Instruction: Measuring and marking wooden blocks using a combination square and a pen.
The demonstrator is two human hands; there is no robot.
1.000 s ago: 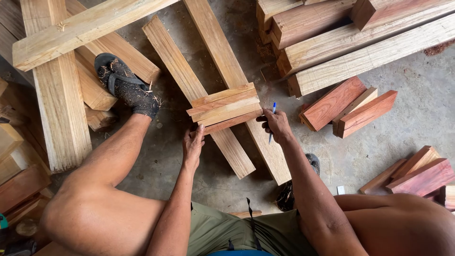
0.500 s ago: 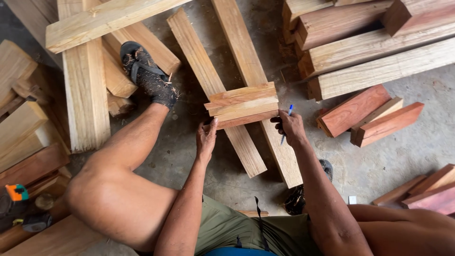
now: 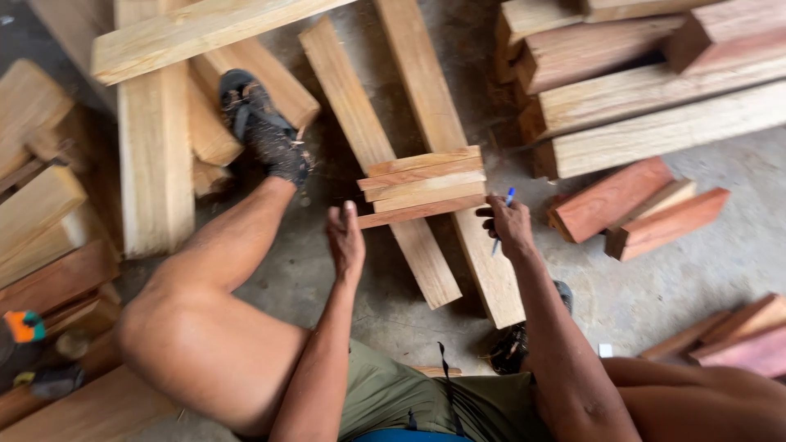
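Wooden slats (image 3: pixel 422 185) lie stacked across two long planks (image 3: pixel 426 147) on the concrete floor (image 3: pixel 679 278), between both hands. Left hand (image 3: pixel 347 237) hovers open-fingered just beside the stack's left end, its grip spread. Right hand (image 3: pixel 509 225) touches the right end, its grip pinching a blue pen (image 3: pixel 501 219).

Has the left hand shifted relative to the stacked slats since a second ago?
Yes. The left hand has come off the left end of the stacked slats, now slightly lower-left, apart.
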